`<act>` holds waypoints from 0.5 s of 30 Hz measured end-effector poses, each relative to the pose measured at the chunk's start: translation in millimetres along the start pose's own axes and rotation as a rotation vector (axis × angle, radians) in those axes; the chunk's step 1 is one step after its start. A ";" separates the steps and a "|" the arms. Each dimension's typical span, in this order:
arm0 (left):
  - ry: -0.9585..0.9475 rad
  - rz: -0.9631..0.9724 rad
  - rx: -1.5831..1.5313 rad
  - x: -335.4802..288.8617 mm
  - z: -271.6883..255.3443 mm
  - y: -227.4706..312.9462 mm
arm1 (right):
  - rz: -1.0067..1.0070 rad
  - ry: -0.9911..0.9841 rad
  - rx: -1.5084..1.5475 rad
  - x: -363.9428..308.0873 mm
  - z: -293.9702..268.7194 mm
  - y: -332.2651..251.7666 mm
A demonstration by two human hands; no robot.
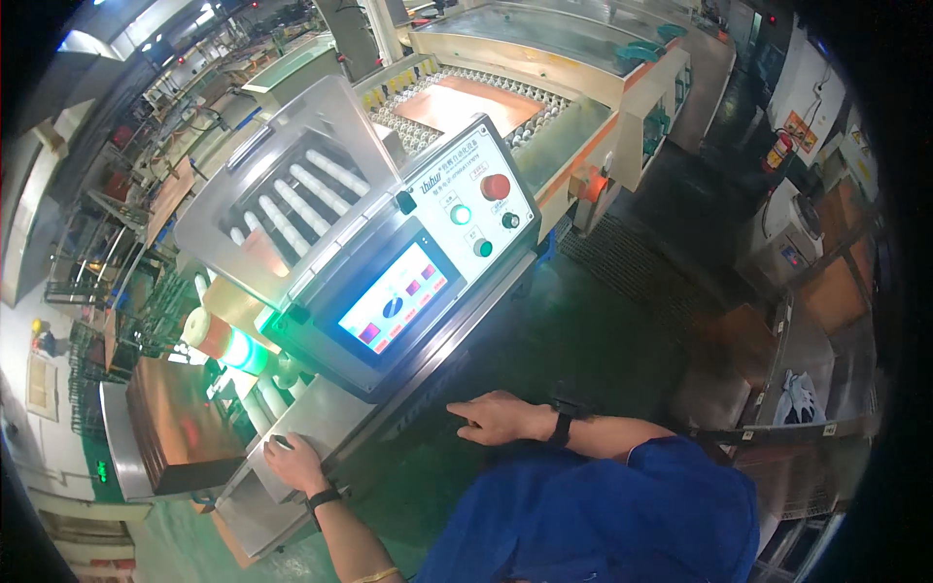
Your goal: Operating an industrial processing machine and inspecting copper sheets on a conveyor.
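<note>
My left hand (pixel 293 464) rests at the steel edge of the machine frame, below the control panel. A small black piece (pixel 282 442) shows between its thumb and forefinger; its kind is too small to make out. My right hand (pixel 501 418) hovers in front of the machine with its forefinger stretched out and the other fingers loosely bent, holding nothing. Nearest to it is the control panel (pixel 466 233), tilted, with a lit touchscreen (pixel 394 296), a red mushroom button (pixel 496 187), a lit green button (pixel 460 215) and a raised clear cover (pixel 214 219).
White rollers (pixel 292 209) lie behind the panel. Copper-coloured sheets (pixel 185 418) stand stacked at left. Another copper sheet (pixel 471 102) lies on a roller conveyor (pixel 539 126). A green-lit signal lamp (pixel 243 352) juts out near my left hand. A rack (pixel 797 428) with gloves (pixel 800 396) stands right.
</note>
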State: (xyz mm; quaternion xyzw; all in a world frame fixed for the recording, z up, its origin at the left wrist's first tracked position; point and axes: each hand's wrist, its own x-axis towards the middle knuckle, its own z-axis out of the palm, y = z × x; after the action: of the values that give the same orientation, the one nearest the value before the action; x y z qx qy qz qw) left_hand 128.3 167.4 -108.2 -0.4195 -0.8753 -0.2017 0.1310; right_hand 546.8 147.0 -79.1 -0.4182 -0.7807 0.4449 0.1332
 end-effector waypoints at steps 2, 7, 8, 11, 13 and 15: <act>0.027 0.015 0.009 1.2 5.1 -7.6 | 0.021 -0.023 0.015 -2.7 -9.7 4.7; 0.017 0.010 0.022 3.5 9.6 -9.4 | 0.074 -0.033 -0.055 -16.1 -32.1 25.4; 0.019 0.005 0.018 4.9 9.7 -11.6 | 0.073 -0.026 -0.069 -19.1 -34.1 31.7; -0.010 -0.046 -0.006 1.9 5.2 1.8 | 0.015 0.071 -0.060 -29.5 -37.8 54.6; -0.027 -0.061 -0.025 3.2 2.4 -1.3 | 0.029 0.063 -0.055 -32.7 -41.3 64.9; -0.015 -0.054 -0.010 2.4 3.9 -2.8 | 0.034 0.064 -0.052 -34.9 -43.4 70.3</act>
State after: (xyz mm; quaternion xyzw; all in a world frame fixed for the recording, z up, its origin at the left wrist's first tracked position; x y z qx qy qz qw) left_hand 124.4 169.2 -111.5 -0.3981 -0.8862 -0.2062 0.1167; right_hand 631.0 163.3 -105.4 -0.4489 -0.7802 0.4127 0.1397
